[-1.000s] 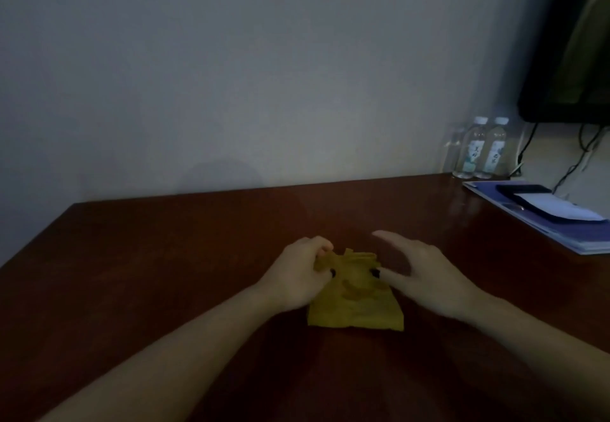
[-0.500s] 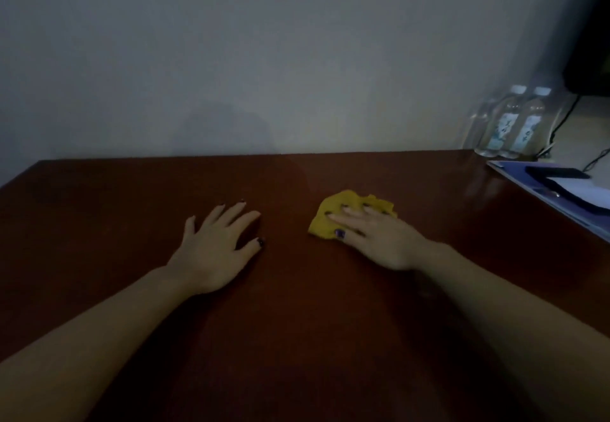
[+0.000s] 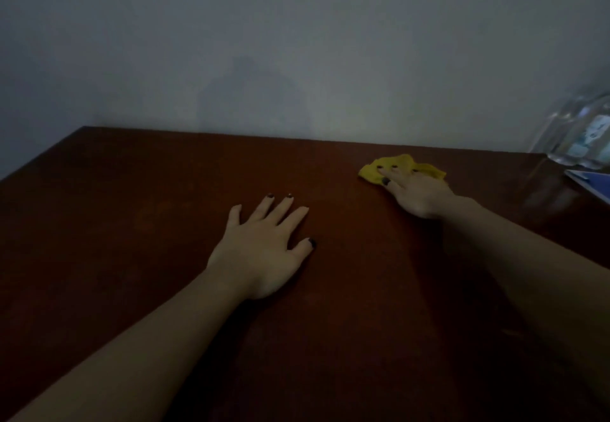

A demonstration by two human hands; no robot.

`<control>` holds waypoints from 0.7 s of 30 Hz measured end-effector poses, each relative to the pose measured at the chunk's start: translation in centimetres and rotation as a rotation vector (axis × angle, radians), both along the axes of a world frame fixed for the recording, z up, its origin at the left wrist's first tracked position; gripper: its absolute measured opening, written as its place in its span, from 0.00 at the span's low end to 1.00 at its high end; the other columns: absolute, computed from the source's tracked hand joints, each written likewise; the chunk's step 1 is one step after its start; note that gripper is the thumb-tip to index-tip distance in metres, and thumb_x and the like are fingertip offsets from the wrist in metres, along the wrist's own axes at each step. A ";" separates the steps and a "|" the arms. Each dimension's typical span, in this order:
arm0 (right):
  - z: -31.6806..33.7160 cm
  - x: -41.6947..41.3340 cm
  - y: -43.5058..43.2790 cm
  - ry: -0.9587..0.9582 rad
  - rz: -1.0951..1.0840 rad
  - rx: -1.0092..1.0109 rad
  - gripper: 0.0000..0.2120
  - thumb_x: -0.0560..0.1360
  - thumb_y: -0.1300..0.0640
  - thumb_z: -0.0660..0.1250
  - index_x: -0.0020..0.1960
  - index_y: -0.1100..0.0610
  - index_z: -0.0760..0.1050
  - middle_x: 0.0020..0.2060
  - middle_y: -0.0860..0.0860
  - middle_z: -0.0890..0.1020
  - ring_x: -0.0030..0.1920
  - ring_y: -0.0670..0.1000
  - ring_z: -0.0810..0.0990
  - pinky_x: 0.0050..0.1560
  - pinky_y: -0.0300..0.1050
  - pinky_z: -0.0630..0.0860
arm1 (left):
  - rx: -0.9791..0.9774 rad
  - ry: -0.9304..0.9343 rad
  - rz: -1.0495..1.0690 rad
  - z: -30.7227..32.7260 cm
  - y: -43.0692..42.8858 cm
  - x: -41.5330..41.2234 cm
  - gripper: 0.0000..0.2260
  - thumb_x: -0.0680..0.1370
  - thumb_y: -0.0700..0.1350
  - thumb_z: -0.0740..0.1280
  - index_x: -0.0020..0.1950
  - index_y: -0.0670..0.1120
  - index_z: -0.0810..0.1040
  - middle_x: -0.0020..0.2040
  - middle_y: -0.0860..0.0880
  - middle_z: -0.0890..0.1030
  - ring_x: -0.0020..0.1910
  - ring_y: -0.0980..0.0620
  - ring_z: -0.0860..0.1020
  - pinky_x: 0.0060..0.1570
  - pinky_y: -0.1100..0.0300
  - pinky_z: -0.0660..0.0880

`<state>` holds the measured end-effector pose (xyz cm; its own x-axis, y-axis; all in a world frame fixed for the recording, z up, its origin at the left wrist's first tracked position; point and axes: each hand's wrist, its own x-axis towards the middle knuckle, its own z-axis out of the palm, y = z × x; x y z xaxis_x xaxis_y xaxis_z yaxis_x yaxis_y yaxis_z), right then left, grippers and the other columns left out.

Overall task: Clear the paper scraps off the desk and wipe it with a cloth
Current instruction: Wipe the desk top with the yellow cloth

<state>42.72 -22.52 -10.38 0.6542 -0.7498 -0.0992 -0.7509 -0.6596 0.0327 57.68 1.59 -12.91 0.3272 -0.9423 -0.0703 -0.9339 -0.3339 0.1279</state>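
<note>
Head: right hand (image 3: 421,193) presses cloth (image 3: 401,162); blurred bottles (image 3: 584,137), maybe water.

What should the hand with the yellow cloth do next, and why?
Probably slide the yellow cloth to the left along the back of the desk. The right hand presses it flat near the wall, far to the right, and a wide stretch of bare wood lies to its left. The left hand rests open mid-desk, and no paper scraps show.
</note>
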 end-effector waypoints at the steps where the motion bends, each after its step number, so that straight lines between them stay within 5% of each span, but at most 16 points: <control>1: 0.2 -0.7 0.9 0.011 0.049 0.000 0.23 0.82 0.46 0.43 0.76 0.47 0.49 0.76 0.51 0.53 0.74 0.57 0.56 0.71 0.50 0.55 | -0.004 0.001 0.000 0.0 0.0 0.0 0.27 0.79 0.64 0.43 0.77 0.60 0.42 0.78 0.56 0.40 0.76 0.54 0.38 0.73 0.43 0.39; 6: -1.8 -4.7 6.5 -0.064 0.370 -0.045 0.22 0.81 0.47 0.50 0.75 0.47 0.56 0.74 0.48 0.61 0.74 0.53 0.58 0.72 0.51 0.56 | 0.011 0.012 0.011 0.4 0.1 -0.1 0.26 0.80 0.63 0.43 0.77 0.59 0.43 0.78 0.55 0.41 0.76 0.53 0.40 0.73 0.42 0.39; 13: -2.4 -9.7 14.3 -0.008 0.703 -0.030 0.23 0.80 0.48 0.49 0.75 0.45 0.54 0.75 0.45 0.58 0.75 0.47 0.54 0.74 0.47 0.52 | 0.040 0.043 0.005 0.6 0.2 -0.4 0.27 0.80 0.63 0.43 0.77 0.58 0.43 0.78 0.55 0.41 0.76 0.52 0.39 0.73 0.42 0.39; 18: 0.2 -7.5 11.9 0.015 0.549 0.033 0.22 0.80 0.44 0.48 0.72 0.34 0.46 0.75 0.38 0.50 0.75 0.45 0.48 0.74 0.48 0.51 | 0.021 0.098 -0.007 2.1 -0.9 0.5 0.27 0.79 0.62 0.54 0.76 0.57 0.53 0.77 0.53 0.52 0.76 0.48 0.50 0.72 0.42 0.49; 21: 0.7 -3.9 8.4 0.016 0.431 -0.022 0.22 0.81 0.46 0.48 0.73 0.36 0.49 0.75 0.42 0.53 0.75 0.50 0.52 0.72 0.48 0.53 | -0.029 0.049 -0.050 2.5 -1.8 1.5 0.26 0.79 0.61 0.55 0.75 0.56 0.57 0.76 0.51 0.57 0.74 0.48 0.55 0.71 0.44 0.54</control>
